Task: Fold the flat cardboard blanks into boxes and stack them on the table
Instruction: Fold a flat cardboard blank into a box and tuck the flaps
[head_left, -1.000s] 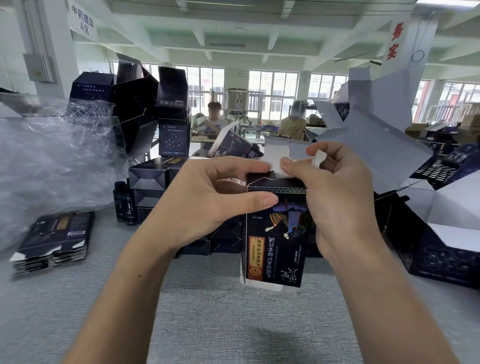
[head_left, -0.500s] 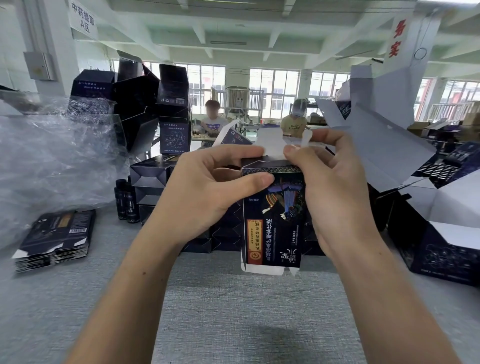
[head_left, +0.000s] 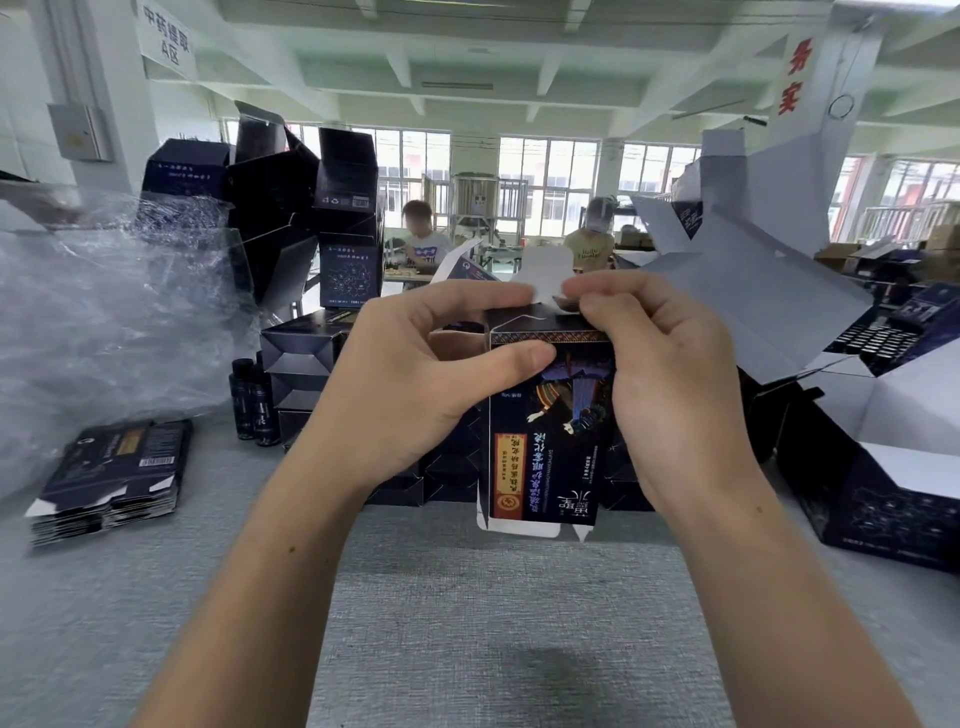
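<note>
Centre frame: box (head_left: 545, 431) between left hand (head_left: 415, 384) and right hand (head_left: 670, 379), above bench (head_left: 467, 623) | lower left: stack of flat blanks (head_left: 109, 478) on bench | behind box: folded boxes (head_left: 298, 353)

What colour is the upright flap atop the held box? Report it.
White flap, unprinted side showing, on the dark box; head view shows it.

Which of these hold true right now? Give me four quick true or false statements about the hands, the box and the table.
The left hand and the right hand hold the printed box above the table. True.
The white flap is tucked shut. False: it stands upright, untucked.
A stack of flat blanks lies on the table's left side. True.
The dark bottles stand right of the box. False: they stand left of it.
</note>
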